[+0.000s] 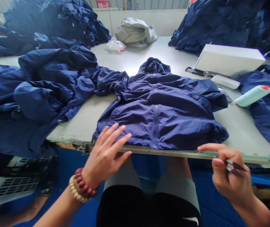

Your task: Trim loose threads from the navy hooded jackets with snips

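Here's the navy jacket (172, 116), laid out front up on the table (78, 130), hood away from the person, hem along the near edge, zip running down the middle. The left hand (107, 156) is open, fingers spread over the hem's left side, holding nothing; whether it presses the cloth, I can't tell. Over at the right, the right hand (231, 170) has its fingers curled round small dark snips (236, 167), index finger stretched towards the hem's right corner.

Now the containers: a white box (230, 60) sits back right, its contents hidden and no writing readable on it. A small plastic bag (116, 46), whitish with a touch of red, lies near the grey bundle (136, 31). Down at lower left there's a slotted white basket (16, 189), its contents unclear. A red sign (102, 4) at the back carries pale characters, too blurred to read. And on the dark shorts (172, 205), a white mark, partly seen.
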`<state>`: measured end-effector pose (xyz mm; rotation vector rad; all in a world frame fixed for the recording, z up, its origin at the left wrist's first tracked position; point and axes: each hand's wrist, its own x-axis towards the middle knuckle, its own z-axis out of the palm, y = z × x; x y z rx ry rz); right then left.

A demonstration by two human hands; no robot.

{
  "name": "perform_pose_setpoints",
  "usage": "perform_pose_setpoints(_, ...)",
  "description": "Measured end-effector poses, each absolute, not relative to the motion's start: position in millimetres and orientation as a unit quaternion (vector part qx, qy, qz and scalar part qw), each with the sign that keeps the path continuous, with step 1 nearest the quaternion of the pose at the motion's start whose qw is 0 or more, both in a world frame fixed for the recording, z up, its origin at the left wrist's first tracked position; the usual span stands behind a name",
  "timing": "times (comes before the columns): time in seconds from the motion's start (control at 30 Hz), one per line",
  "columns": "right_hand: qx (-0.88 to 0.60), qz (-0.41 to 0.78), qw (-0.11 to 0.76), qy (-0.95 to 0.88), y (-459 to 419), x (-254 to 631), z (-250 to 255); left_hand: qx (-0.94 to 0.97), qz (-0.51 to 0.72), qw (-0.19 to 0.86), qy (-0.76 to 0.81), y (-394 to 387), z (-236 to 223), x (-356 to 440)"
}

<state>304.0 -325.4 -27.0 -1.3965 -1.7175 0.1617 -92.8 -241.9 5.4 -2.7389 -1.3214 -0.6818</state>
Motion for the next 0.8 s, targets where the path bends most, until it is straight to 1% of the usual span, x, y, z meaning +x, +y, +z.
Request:
perform_pose_setpoints(0.07,-0.562,0.084,0.438,-0.696,-324.0,285.7,-24.4,-0.888,-0.238,-0.031,-0.393,-252.8,3.1,-63.5)
perform_pose_setpoints(0.17,-0.525,0.113,0.417,-0.734,-310.5,262.0,-20.2,-0.879,-0.26,-0.071,-0.392,-258.5,-8.4,-28.1)
perform_pose_setpoints(0.27,-0.483,0.12,0.395,-0.772,-289.9,248.1,-21.7,-0.859,-0.283,-0.085,-0.419,-256.3,-22.6,-8.8)
perform_pose_setpoints(0.43,-0.477,0.101,0.351,-0.799,-273.8,249.6,-42.2,-0.825,-0.322,-0.079,-0.457,-254.8,-33.7,0.4)
perform_pose_setpoints(0.6,-0.513,0.097,0.35,-0.778,-285.3,249.0,-52.5,-0.818,-0.334,-0.077,-0.462,-257.0,-34.5,5.8)
perform_pose_setpoints(0.8,-0.533,0.094,0.389,-0.746,-288.0,236.0,-49.6,-0.803,-0.334,-0.09,-0.485,-258.1,-30.6,11.4)
